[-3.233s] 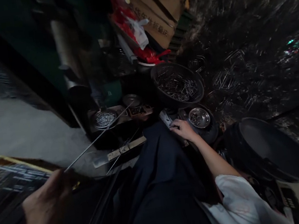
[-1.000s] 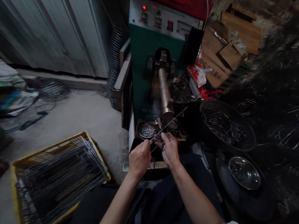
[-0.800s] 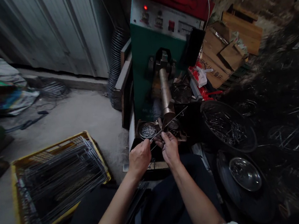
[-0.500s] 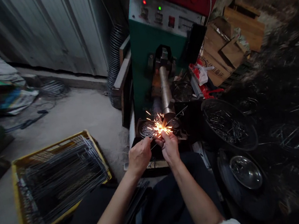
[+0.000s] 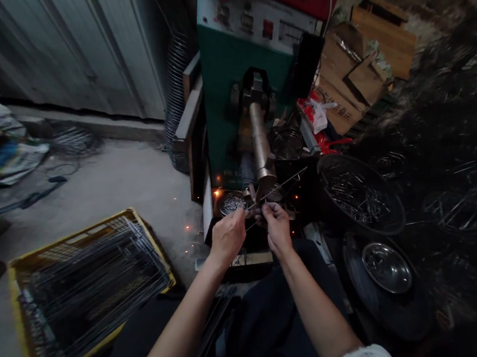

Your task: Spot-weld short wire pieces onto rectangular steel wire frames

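Observation:
My left hand (image 5: 228,237) is closed around a thin metal wire (image 5: 289,181), which runs up to the right past the spot welder's electrodes and ends in a bent tip. Close beside it, my right hand (image 5: 278,227) has thumb and fingers pinched together just below the electrode; what sits in them is too small and dark to make out. The thick metal electrode arm (image 5: 260,140) of the green welding machine (image 5: 226,86) reaches down towards both hands. A round dish of small metal pieces (image 5: 232,204) lies just beyond my left hand.
A yellow crate (image 5: 83,234) of metal wires stands on the floor at left. To the right are a dark basin (image 5: 396,213) with wire pieces and a shiny metal bowl (image 5: 386,267). Cardboard boxes (image 5: 338,107) lie behind. A few glowing sparks scatter around the machine's base.
The bright burst of sparks at the electrode has died down to scattered glowing specks. The machine's green light has gone out. My right hand sits slightly further from my left.

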